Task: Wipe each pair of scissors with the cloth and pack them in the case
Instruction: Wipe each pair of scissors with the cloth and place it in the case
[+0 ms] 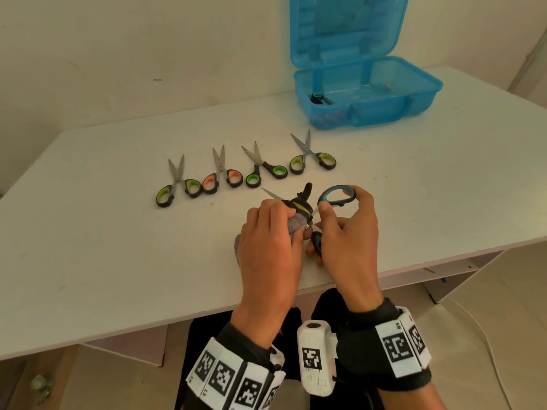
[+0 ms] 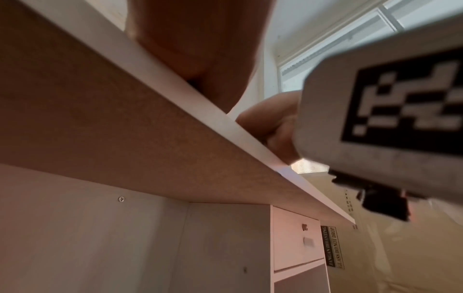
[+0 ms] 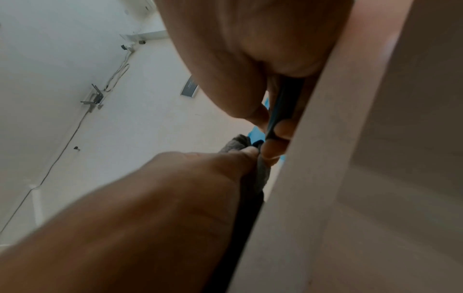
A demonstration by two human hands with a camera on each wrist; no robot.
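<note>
Near the table's front edge my right hand [image 1: 343, 226] grips a pair of blue-handled scissors [image 1: 336, 196] by the handles, blades spread. My left hand [image 1: 270, 232] holds a grey cloth [image 1: 297, 221] bunched around one blade; the blade tip [image 1: 270, 193] sticks out to the left. Several more scissors lie in a row behind: a lime pair [image 1: 177, 184], an orange pair [image 1: 222, 176], a green pair [image 1: 263, 170] and another lime pair [image 1: 312, 158]. The open blue case [image 1: 370, 90] stands at the back right with one pair [image 1: 319, 98] inside. In the right wrist view the fingers [image 3: 275, 138] pinch the blue handle [image 3: 283, 107] beside the cloth [image 3: 253, 178].
The white table [image 1: 118, 247] has its front edge [image 1: 148, 329] just under my wrists. The left wrist view shows mostly the table's underside [image 2: 100, 119] and drawers [image 2: 295, 241] below. A wall rises behind the table.
</note>
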